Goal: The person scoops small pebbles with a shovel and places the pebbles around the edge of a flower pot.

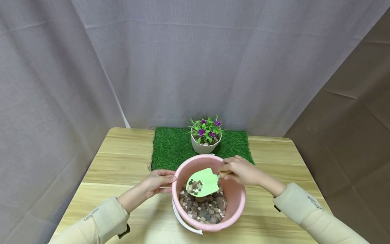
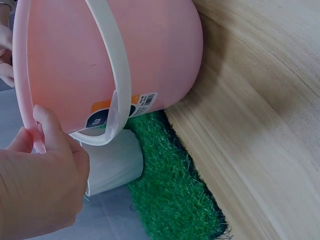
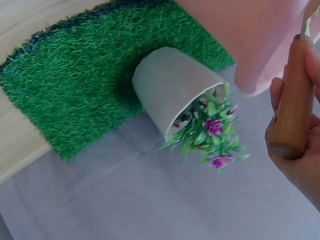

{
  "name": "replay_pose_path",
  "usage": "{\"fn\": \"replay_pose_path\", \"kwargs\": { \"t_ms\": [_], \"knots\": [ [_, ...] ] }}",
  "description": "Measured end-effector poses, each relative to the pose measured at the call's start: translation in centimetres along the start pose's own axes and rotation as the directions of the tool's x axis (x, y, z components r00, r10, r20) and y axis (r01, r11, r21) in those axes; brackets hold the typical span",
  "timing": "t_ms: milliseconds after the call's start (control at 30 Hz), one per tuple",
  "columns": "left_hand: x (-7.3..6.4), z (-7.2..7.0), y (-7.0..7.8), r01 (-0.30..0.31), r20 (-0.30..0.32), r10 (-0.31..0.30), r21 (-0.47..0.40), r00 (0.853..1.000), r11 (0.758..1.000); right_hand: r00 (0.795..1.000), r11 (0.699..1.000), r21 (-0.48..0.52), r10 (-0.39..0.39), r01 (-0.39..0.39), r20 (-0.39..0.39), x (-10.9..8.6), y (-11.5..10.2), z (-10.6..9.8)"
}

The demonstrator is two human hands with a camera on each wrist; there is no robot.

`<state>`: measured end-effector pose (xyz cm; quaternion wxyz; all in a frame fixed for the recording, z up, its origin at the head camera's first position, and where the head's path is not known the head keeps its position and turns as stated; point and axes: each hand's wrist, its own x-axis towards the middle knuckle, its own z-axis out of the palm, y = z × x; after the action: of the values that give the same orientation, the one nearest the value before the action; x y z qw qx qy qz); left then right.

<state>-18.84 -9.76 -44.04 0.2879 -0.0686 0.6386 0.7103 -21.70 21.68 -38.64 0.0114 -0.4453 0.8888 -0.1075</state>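
A pink bucket [image 1: 234, 203] stands at the front of the table, with many mixed pebbles [image 1: 210, 208] on its bottom. My left hand [image 1: 156, 183] pinches its rim on the left side, thumb and fingers on either side of the edge in the left wrist view. In my right hand [image 1: 243, 171] is a garden trowel [image 1: 208, 178], gripped by its wooden handle [image 3: 295, 100]. The trowel's light green blade is inside the bucket's mouth, above the pebbles. Several small stones [image 1: 195, 186] lie toward the blade's tip.
Behind the bucket, a white pot [image 1: 203, 148] with purple-flowered plants [image 1: 207, 130] sits on a green turf mat [image 1: 169, 145]. The bucket's white handle [image 2: 117, 65] hangs down its left side. Grey curtains [image 1: 195, 67] enclose the wooden table [image 1: 122, 162].
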Motion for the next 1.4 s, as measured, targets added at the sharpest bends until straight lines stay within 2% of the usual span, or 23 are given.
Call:
{"fn": "replay_pose_path", "kwargs": {
  "t_ms": [167, 467, 600, 767, 967, 1200, 1400],
  "knots": [
    [-0.1, 0.0, 0.1, -0.005, -0.003, 0.005, 0.0, 1.0, 1.0, 1.0, 0.998, 0.063, 0.022, -0.022, -0.007, -0.2, 0.9, -0.1],
    [0.1, 0.1, 0.2, -0.005, -0.002, 0.005, 0.003, 1.0, 1.0, 0.998, 0.997, 0.078, -0.009, 0.014, -0.061, -0.5, 2.0, -1.3],
    [0.0, -0.1, 0.0, 0.001, 0.0, -0.001, -0.002, 1.0, 1.0, 0.998, 0.994, 0.11, 0.004, 0.003, -0.065, -0.6, 2.4, -1.9],
    [-0.3, -0.4, -0.3, 0.006, 0.011, -0.006, -0.025, 1.0, 1.0, 0.998, 0.991, 0.125, 0.046, -0.04, -0.045, -0.7, 2.9, -2.3],
    [-0.4, -0.3, -0.4, 0.001, 0.018, -0.001, -0.034, 1.0, 0.999, 0.991, 0.989, 0.098, 0.119, -0.113, -0.057, -1.1, 4.3, -3.1],
    [0.1, -0.3, -0.4, -0.003, 0.029, 0.004, -0.042, 1.0, 0.999, 0.974, 0.966, 0.151, 0.22, -0.208, -0.062, -1.8, 6.3, -4.2],
    [0.0, -0.3, -0.3, 0.0, 0.034, 0.002, -0.04, 0.999, 0.999, 0.954, 0.954, 0.126, 0.285, -0.272, -0.093, -2.5, 8.1, -4.8]
  ]
}}
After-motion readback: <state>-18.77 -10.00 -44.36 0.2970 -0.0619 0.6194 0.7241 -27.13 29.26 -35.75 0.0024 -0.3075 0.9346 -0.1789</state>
